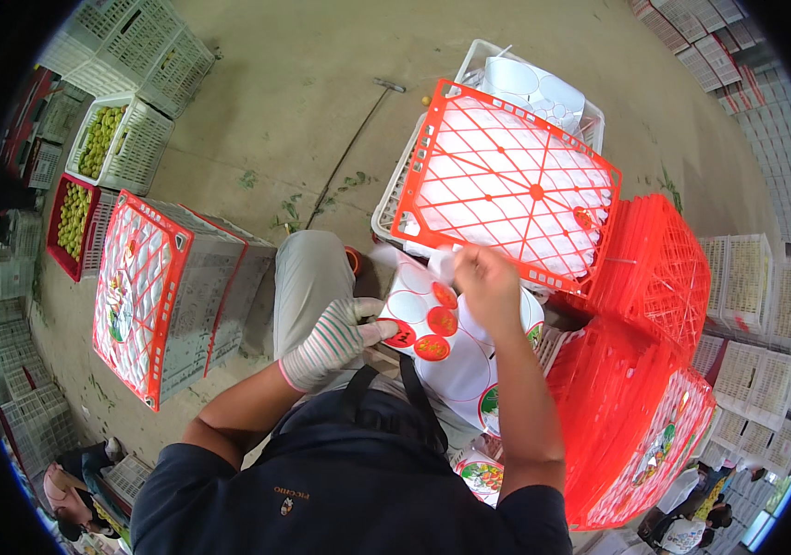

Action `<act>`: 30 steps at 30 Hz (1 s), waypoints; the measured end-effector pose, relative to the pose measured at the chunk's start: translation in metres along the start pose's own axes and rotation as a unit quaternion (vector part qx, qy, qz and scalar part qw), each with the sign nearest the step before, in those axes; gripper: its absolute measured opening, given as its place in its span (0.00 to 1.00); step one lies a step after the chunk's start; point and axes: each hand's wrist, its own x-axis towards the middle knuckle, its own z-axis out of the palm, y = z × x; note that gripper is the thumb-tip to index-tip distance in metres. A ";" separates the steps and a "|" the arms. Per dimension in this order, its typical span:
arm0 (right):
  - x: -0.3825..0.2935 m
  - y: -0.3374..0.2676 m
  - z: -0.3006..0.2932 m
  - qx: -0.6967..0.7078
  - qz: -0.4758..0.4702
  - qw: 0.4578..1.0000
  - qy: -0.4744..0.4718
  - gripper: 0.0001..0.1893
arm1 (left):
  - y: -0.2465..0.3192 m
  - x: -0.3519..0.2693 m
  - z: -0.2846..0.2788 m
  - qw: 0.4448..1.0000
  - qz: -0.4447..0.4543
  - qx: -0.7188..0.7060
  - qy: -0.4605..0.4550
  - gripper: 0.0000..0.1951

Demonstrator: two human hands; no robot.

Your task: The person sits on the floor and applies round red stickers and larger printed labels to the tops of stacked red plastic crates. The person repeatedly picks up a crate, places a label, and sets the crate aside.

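Observation:
My left hand (pixel 336 340), in a striped knit glove, grips a sheet of round stickers (pixel 407 305) by its left edge. Its thumb lies against a red round sticker (pixel 397 336) with dark characters. Several red-and-gold stickers (pixel 442 321) show along the sheet's right side, beside bare white circles. Bare and blurred by motion, my right hand (pixel 489 284) is at the sheet's upper right, fingers curled on a pale strip (pixel 441 263). Below the hands lies a larger white sticker sheet (pixel 461 374) with a green-rimmed round label (pixel 490 409).
Ahead, a red plastic lattice lid (pixel 536 192) over white padding rests on a pale crate (pixel 395 187). Red lids (pixel 652 277) are stacked at right. A padded, lidded crate (pixel 159 298) stands left, near fruit crates (pixel 100 142). A long-handled tool (pixel 347 156) lies on the floor.

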 end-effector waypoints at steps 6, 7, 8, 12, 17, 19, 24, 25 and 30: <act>0.139 0.001 -0.005 -0.350 -0.306 0.826 0.318 0.03 | -0.002 -0.011 -0.021 0.998 0.035 0.028 0.033 0.11; 0.147 0.006 0.000 -0.429 -0.286 0.813 0.270 0.03 | -0.003 -0.013 -0.022 0.998 0.036 0.027 0.032 0.11; 0.151 0.011 0.004 -0.504 -0.268 0.792 0.216 0.04 | -0.003 -0.014 -0.022 0.998 0.034 0.023 0.037 0.11; 0.134 0.031 0.031 -0.590 -0.203 0.780 0.051 0.13 | -0.005 -0.015 -0.025 0.999 0.042 -0.008 0.018 0.12; 0.137 0.034 0.042 -0.567 -0.168 0.806 0.032 0.25 | -0.001 -0.010 -0.022 0.999 0.007 0.035 -0.004 0.13; 0.138 0.031 0.044 -0.574 -0.123 0.809 0.037 0.27 | 0.003 -0.011 -0.025 0.987 0.052 0.149 0.010 0.14; 0.113 0.023 0.037 -0.483 -0.219 0.845 0.070 0.27 | 0.028 -0.053 -0.099 0.894 0.264 0.326 0.154 0.13; 0.104 0.023 0.036 -0.450 -0.261 0.848 0.097 0.25 | 0.029 -0.069 -0.117 0.903 0.245 0.242 0.257 0.10; 0.057 0.034 0.020 -0.419 -0.252 0.870 0.069 0.19 | 0.023 -0.134 -0.234 0.723 0.365 -0.029 0.585 0.13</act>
